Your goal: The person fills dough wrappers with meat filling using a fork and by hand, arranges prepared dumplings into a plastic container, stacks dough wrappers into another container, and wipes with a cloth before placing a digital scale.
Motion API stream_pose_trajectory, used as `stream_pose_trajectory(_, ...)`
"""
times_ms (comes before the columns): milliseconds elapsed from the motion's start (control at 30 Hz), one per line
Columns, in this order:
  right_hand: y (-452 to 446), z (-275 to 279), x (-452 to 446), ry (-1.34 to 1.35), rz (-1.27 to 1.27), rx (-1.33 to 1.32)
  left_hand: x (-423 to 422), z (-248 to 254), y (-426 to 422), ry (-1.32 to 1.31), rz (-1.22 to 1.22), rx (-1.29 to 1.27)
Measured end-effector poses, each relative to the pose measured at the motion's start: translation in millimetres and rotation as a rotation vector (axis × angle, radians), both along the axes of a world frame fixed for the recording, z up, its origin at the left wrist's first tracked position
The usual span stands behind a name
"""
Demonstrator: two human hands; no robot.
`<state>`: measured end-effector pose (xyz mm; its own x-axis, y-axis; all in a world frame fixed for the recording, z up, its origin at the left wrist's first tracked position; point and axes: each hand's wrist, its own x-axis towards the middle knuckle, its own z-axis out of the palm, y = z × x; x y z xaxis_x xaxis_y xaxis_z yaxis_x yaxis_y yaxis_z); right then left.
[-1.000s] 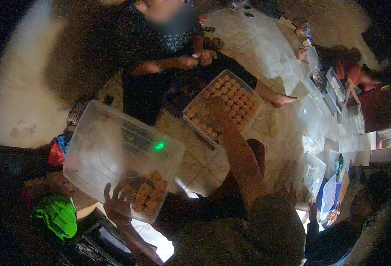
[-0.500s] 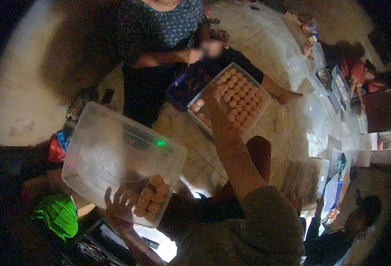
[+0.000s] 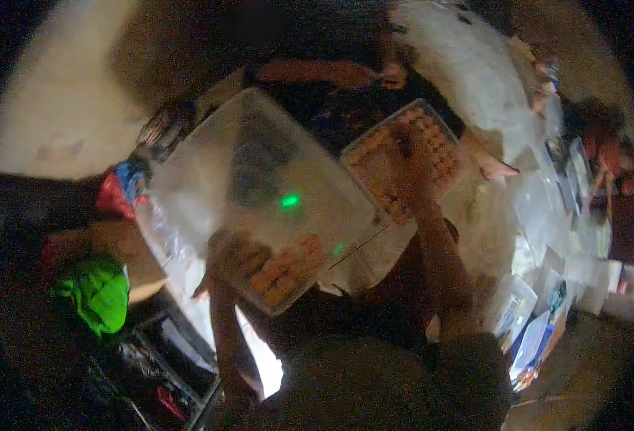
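A large clear plastic container [image 3: 274,126] sits in front of me with a cluster of brown, ball-shaped food pieces [image 3: 285,273] at its near end. My left hand [image 3: 229,253] is at its near left side, by these pieces. Blur smears its fingers. To the right, a smaller clear container [image 3: 354,149] holds rows of similar balls [image 3: 443,147]. My right hand [image 3: 407,147] reaches into this container, over the balls. Its fingers are dark and blurred, so any ball in them cannot be made out.
Beyond the containers is another person's forearm and hand [image 3: 392,75]. A bright green bag or cloth [image 3: 98,294] and a red and blue bundle [image 3: 122,188] lie to the left. More plastic containers [image 3: 514,309] stand at the right, with another person [image 3: 608,154] farther off.
The view has shifted and blurred. The large container now appears farther up and right, against the smaller one. My left hand has moved up its near side; my right hand remains among the balls.
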<state>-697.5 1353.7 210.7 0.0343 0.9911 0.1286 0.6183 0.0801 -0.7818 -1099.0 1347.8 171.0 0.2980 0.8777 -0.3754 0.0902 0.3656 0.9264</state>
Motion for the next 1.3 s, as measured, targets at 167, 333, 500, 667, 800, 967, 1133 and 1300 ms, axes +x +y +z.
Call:
stream_pose_trajectory(167,-22.5,11.4,-75.3,-0.112,0.555,-0.018,37.5,-0.2,11.1,-0.413,0.069,-0.23)
stream_pose_trajectory(333,-27.1,-10.8,-118.1,-0.312,0.769,-0.111,45.7,-7.5,9.9,-0.481,0.036,-0.208)
stream_pose_trajectory(500,-47.2,-22.8,-97.1,-0.341,0.547,-0.201,62.9,51.8,-4.6,0.605,-0.501,0.675)
stream_pose_trajectory(667,-51.0,15.0,-105.8,-0.381,0.423,-0.409,41.5,20.1,-17.5,-0.589,0.189,-0.089)
stream_pose_trajectory(800,-55.9,-25.8,-104.3,-0.382,0.576,-0.148,23.5,4.2,-16.6,-0.61,0.087,-0.085)
stream_pose_trajectory(967,-39.3,-55.4,-97.8,-0.424,0.281,-0.292,31.1,18.6,-11.7,0.371,-0.189,0.332)
stream_pose_trajectory(1133,-45.5,-48.1,-95.6,-0.341,0.203,-0.272,25.6,8.9,-16.4,0.485,-0.104,0.545)
stream_pose_trajectory(1300,-44.1,-9.3,-103.4,-0.298,0.093,-0.256,30.8,20.8,-15.1,0.511,-0.248,0.345)
